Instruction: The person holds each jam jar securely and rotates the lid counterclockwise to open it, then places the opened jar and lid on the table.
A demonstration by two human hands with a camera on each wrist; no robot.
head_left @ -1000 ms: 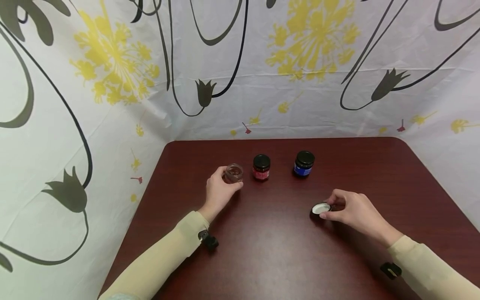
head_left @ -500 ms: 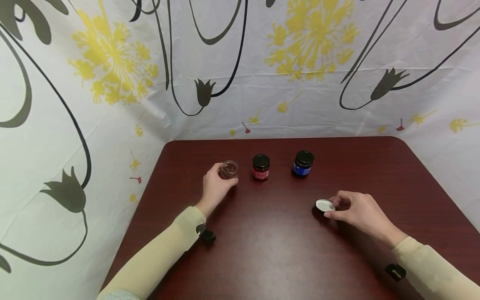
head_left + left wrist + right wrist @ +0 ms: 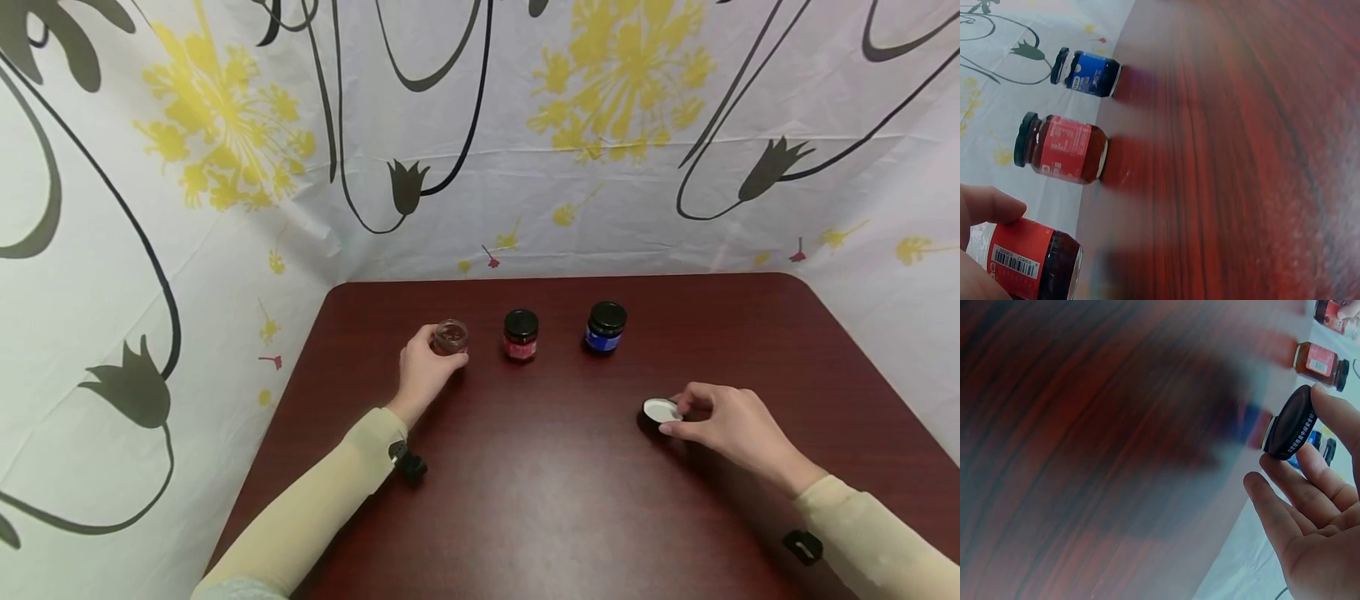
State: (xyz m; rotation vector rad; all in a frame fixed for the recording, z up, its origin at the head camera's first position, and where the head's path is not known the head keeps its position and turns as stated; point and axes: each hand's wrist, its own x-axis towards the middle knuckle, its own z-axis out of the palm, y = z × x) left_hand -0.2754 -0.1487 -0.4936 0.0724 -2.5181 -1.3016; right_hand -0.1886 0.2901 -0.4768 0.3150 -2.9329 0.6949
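My left hand (image 3: 423,371) grips an open glass jar (image 3: 452,333) at the left of the table. In the left wrist view this jar (image 3: 1022,259) shows a red label with a barcode, and its contents are dark. Between thumb and fingers my right hand (image 3: 738,429) pinches a black jar lid (image 3: 662,412), its white inside facing up. Lettering runs round the edge of the lid (image 3: 1300,422) in the right wrist view. Just right of the held jar stands a capped jar with a pink-red label (image 3: 521,335).
A capped jar with a blue label (image 3: 605,327) stands farther right, near the back of the dark red-brown table (image 3: 540,500). A white patterned cloth (image 3: 480,150) hangs behind the table and along its left side.
My left hand has shifted slightly left and back with the open jar. The right hand has moved a little to the right with the lid. Both capped jars stay put.
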